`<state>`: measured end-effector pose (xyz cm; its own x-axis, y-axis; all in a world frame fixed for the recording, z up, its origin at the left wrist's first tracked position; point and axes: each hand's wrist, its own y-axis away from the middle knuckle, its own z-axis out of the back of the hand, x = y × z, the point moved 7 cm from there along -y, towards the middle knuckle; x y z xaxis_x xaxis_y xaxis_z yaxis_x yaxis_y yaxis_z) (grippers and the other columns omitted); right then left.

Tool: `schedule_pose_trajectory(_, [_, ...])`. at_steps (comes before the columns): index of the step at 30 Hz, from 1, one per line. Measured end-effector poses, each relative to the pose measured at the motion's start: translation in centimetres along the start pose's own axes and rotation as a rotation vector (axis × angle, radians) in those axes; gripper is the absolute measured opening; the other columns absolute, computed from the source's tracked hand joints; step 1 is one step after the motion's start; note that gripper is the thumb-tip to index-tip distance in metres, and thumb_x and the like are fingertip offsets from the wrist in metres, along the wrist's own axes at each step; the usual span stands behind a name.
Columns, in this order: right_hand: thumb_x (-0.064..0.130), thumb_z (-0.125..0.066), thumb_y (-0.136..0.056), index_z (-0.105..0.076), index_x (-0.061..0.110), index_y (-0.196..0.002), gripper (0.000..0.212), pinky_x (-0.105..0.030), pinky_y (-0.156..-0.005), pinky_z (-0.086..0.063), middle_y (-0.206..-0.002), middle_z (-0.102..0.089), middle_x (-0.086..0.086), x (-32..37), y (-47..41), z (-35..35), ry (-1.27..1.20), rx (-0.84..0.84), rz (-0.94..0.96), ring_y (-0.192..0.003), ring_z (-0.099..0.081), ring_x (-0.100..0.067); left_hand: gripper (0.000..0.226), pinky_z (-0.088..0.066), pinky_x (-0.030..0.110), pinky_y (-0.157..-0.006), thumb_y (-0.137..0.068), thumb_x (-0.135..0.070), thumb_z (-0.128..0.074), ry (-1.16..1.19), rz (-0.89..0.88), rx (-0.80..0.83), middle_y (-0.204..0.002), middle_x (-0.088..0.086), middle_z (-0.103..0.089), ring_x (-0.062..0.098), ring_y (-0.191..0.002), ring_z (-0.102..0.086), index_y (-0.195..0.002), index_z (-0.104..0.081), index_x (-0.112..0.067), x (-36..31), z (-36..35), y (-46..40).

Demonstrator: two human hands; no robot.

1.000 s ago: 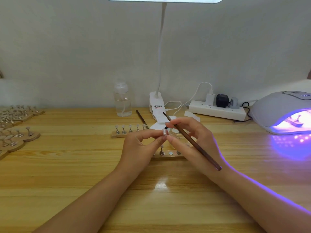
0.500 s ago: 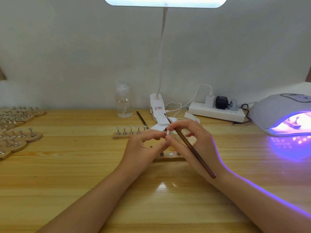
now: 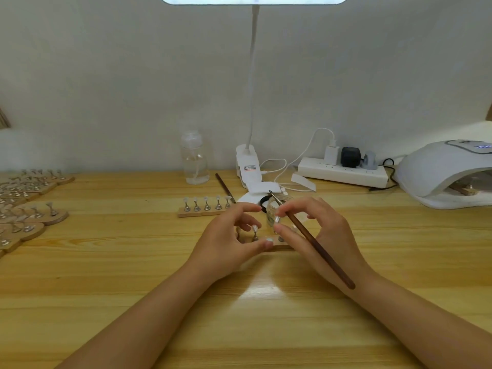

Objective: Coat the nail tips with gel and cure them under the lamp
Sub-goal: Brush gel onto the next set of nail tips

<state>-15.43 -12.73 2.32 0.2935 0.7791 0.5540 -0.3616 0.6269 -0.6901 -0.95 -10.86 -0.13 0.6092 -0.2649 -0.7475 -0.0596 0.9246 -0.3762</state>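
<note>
**Here: brush in right hand, both hands over the wooden strip**

Centrally, on the wooden counter (image 3: 106,302), both hands low over a small wooden strip (image 3: 279,246) with nail tips on metal stands, one stand (image 3: 255,234) plainly visible between the hands. Right hand (image 3: 319,235) curled round a brown brush (image 3: 314,243), handle slanting down across the wrist, metal end pointing up and away over a small clear jar (image 3: 275,209). Right thumb and forefinger close together near the strip's right end; whether pinching a stand there, cannot tell. Left hand (image 3: 229,241) with fingers (image 3: 250,207) loosely curved and thumb stretched toward the strip; contact with it cannot be told, nothing seen gripped.

Just behind and left, a second strip (image 3: 202,213) carrying 5 nail tips upright in a row. Beside it a spare brush (image 3: 225,186) flat on the counter. Farther back, a clear bottle (image 3: 194,161), the white clamp base of a desk lamp (image 3: 249,166), and a power strip (image 3: 343,175) with 3 plugs. At far right, the curing lamp (image 3: 447,174), unlit inside, with a wooden piece within. At far left, many more stands (image 3: 32,206) on wooden bases.
</note>
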Motion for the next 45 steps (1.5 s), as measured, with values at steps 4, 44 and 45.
schedule_pose_trajectory(4, [0.015,-0.074,-0.076,-0.06,0.028,-0.093,0.025,-0.002,-0.081,-0.034,-0.092,-0.06,0.019,-0.3,-0.1,-0.3,0.003,0.02,-0.008,-0.097,-0.052,0.002,0.051,-0.043,0.008,-0.071,-0.064,-0.024,-0.08,0.031,0.029,0.042,-0.086,-0.007,-0.065,0.004,-0.083,-0.058,-0.097,-0.048,-0.047,0.5,-0.2,0.1])
schedule_pose_trajectory(44, [0.025,-0.079,-0.069,-0.066,0.021,-0.091,0.026,-0.019,-0.083,-0.043,-0.09,-0.064,0.011,-0.9,0.0,0.1,0.126,0.104,-0.043,-0.091,-0.058,-0.007,0.042,-0.043,0.019,-0.074,-0.064,-0.02,-0.081,0.014,-0.015,0.037,-0.08,-0.009,-0.067,0.0,-0.078,-0.056,-0.091,-0.053,-0.038,0.8,-0.4,-0.2])
schedule_pose_trajectory(45, [0.025,-0.079,-0.068,-0.067,0.02,-0.091,0.026,-0.023,-0.082,-0.044,-0.089,-0.064,0.011,-0.8,0.0,0.3,0.152,0.099,-0.027,-0.089,-0.058,-0.008,0.042,-0.043,0.017,-0.074,-0.064,-0.021,-0.081,0.011,-0.012,0.038,-0.08,-0.009,-0.067,0.0,-0.077,-0.056,-0.091,-0.054,-0.038,0.9,-0.4,-0.2])
